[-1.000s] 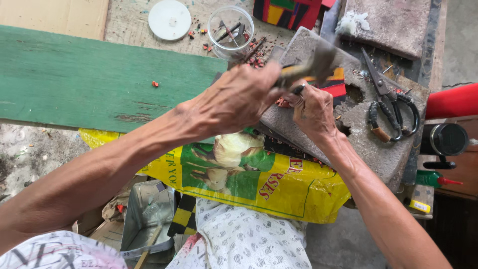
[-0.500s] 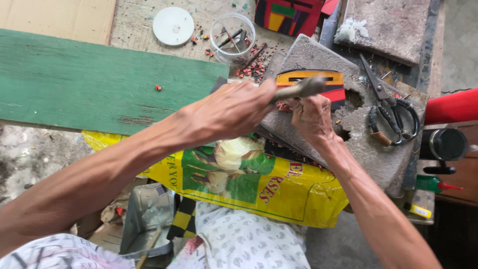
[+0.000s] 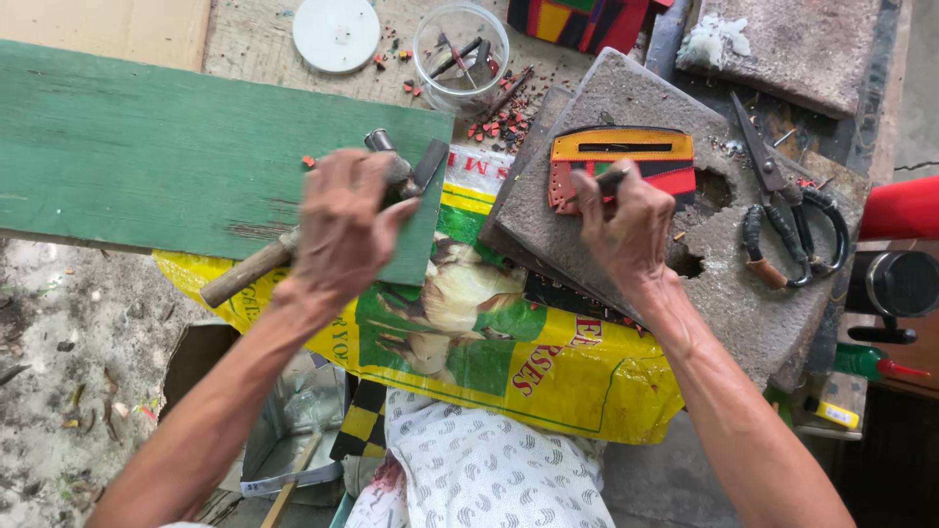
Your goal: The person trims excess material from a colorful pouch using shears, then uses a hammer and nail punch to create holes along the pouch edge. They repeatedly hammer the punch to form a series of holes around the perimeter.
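My left hand (image 3: 347, 220) grips a hammer (image 3: 245, 272) with a wooden handle. Its metal head lies over the right end of the green board (image 3: 147, 147). My right hand (image 3: 626, 230) pinches a small dark punch (image 3: 611, 179) upright on a flat leather piece (image 3: 626, 147). The leather piece is yellow, red and black and has a row of holes along its left edge. It lies on a rough grey slab (image 3: 724, 284).
Black-handled scissors (image 3: 782, 210) lie on the slab to the right. A clear jar (image 3: 460, 44) of small tools, a white lid (image 3: 335, 32) and scattered red scraps sit at the back. A yellow printed sack (image 3: 548, 381) drapes over the front edge. A red cylinder (image 3: 905, 207) is at far right.
My left hand has swung the hammer away from above the punch, leftward and down over the green board. My right hand stays on the punch.
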